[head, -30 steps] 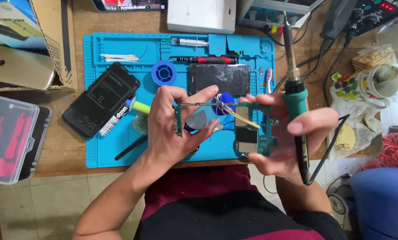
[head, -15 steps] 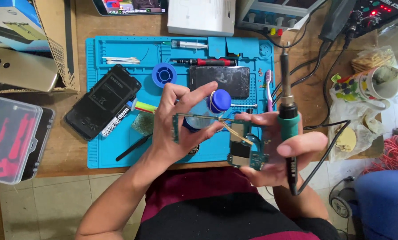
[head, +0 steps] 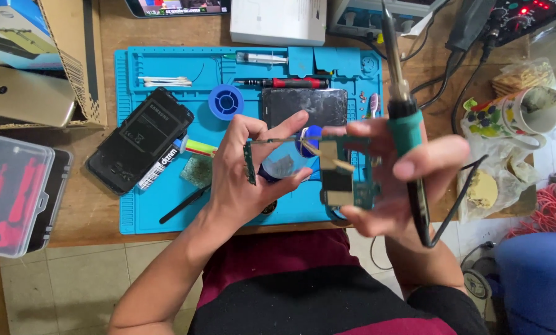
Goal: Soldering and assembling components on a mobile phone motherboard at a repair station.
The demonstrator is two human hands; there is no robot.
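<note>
Your left hand (head: 247,174) pinches the green L-shaped circuit board (head: 340,180) above the blue silicone mat (head: 166,205) — your right hand (head: 408,180) steadies it while gripping the green-handled soldering iron (head: 405,124), tip up. Inspection, seemingly — soldering would need the tip turned down.

Both hands, the left hand (head: 247,174) and right hand (head: 402,180), now hold the board (head: 340,177) and iron (head: 405,130) higher over the mat (head: 166,211), nearer the dark phone (head: 304,107).

Left hand (head: 244,170) and right hand (head: 402,180) raised together, fingers curled in grip
</note>
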